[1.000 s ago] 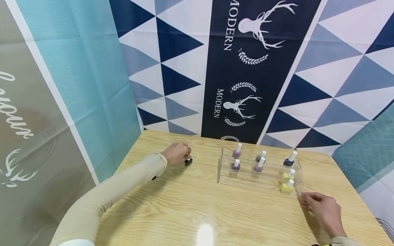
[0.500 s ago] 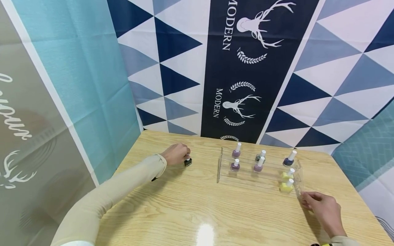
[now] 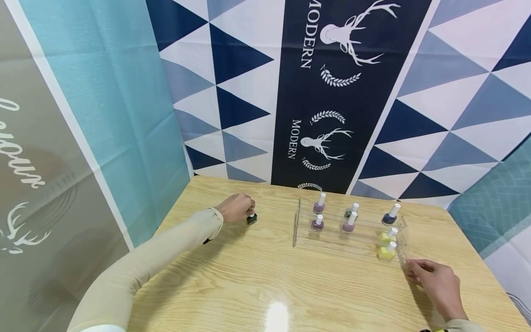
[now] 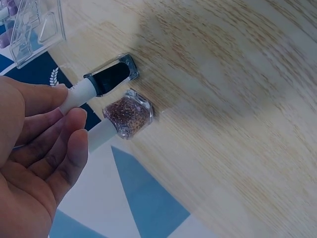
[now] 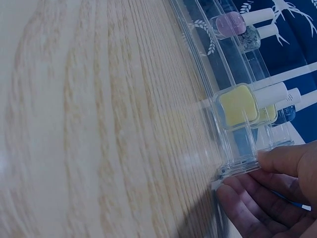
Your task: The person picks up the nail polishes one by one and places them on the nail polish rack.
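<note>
My left hand (image 3: pixel 237 208) pinches the white cap of a black nail polish bottle (image 4: pixel 113 77) between thumb and fingers, over the left part of the table. Close beside that bottle stands a glittery brown nail polish bottle (image 4: pixel 130 114), its white cap partly behind my fingers. At the right, my right hand (image 3: pixel 437 282) pinches the front right corner of a clear acrylic stepped rack (image 3: pixel 340 249). On the rack's steps sit several white-capped polish bottles, among them a yellow bottle (image 5: pixel 238 105) at the front, a mauve bottle (image 3: pixel 348 226) and a dark blue bottle (image 3: pixel 390 216).
The wood-grain table (image 3: pixel 232 286) reaches back to a patterned cloth (image 3: pixel 244 87) hanging behind it. A teal and grey curtain (image 3: pixel 124 115) borders the left side. The rack stands toward the table's back right.
My left hand and the black nail polish bottle have shifted very slightly left. My right hand stays at the rack's corner, and the rack's bottles keep their places.
</note>
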`<action>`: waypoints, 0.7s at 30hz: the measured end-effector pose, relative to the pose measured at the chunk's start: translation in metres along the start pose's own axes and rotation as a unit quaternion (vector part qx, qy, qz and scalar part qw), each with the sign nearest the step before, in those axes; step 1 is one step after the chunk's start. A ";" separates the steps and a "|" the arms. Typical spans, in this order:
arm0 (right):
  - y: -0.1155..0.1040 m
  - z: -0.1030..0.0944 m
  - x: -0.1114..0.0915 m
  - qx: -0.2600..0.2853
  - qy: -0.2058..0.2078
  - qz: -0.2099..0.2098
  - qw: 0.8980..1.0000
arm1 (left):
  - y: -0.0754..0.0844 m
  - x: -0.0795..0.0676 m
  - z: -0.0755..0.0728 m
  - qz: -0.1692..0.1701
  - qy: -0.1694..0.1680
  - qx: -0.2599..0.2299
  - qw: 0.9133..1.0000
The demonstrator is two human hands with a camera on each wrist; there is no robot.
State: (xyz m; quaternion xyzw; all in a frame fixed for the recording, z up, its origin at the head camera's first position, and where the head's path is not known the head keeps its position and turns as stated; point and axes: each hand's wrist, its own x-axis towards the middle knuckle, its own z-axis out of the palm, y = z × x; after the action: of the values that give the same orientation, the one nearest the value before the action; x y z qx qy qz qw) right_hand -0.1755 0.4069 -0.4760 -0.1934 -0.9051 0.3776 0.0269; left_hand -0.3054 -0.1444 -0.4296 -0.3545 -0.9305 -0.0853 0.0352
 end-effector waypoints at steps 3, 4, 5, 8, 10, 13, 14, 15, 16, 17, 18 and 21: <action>0.000 -0.001 -0.001 -0.003 -0.001 -0.002 1.000 | 0.000 -0.001 -0.001 0.002 -0.003 0.003 1.000; -0.001 -0.001 -0.001 -0.004 -0.002 -0.002 1.000 | 0.000 -0.001 -0.001 0.003 -0.003 0.004 1.000; -0.001 -0.001 -0.001 -0.006 -0.001 -0.002 1.000 | 0.000 -0.001 -0.002 0.003 -0.003 0.005 1.000; -0.001 -0.001 -0.002 -0.008 -0.002 -0.004 1.000 | 0.000 -0.002 -0.003 0.005 -0.001 0.005 1.000; -0.001 -0.002 -0.001 -0.012 -0.002 -0.004 1.000 | 0.000 -0.002 -0.004 0.004 0.000 0.004 1.000; 0.000 -0.002 -0.001 -0.014 -0.002 -0.006 1.000 | 0.000 -0.002 -0.005 0.002 0.001 0.002 1.000; 0.000 -0.002 0.000 -0.013 -0.002 -0.006 1.000 | 0.000 -0.001 -0.006 0.002 0.003 0.000 1.000; 0.000 -0.002 0.000 -0.011 -0.003 -0.006 1.000 | -0.001 -0.001 -0.006 0.002 0.004 -0.001 1.000; 0.000 -0.002 0.000 -0.008 -0.003 -0.006 1.000 | -0.001 -0.001 -0.006 0.003 0.006 -0.001 1.000; 0.000 -0.002 0.000 -0.006 -0.004 -0.007 1.000 | -0.002 -0.001 -0.007 0.005 0.009 -0.002 1.000; -0.001 -0.002 0.000 -0.006 -0.004 -0.007 1.000 | -0.002 -0.001 -0.007 0.008 0.011 -0.002 1.000; -0.001 -0.002 -0.001 -0.007 -0.005 -0.010 1.000 | -0.003 0.000 -0.008 0.013 0.020 -0.011 1.000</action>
State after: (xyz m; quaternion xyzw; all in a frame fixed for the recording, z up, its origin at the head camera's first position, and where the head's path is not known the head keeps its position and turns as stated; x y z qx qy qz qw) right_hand -0.1744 0.4075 -0.4740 -0.1826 -0.9098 0.3718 0.0251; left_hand -0.3071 -0.1483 -0.4222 -0.3647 -0.9241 -0.1024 0.0509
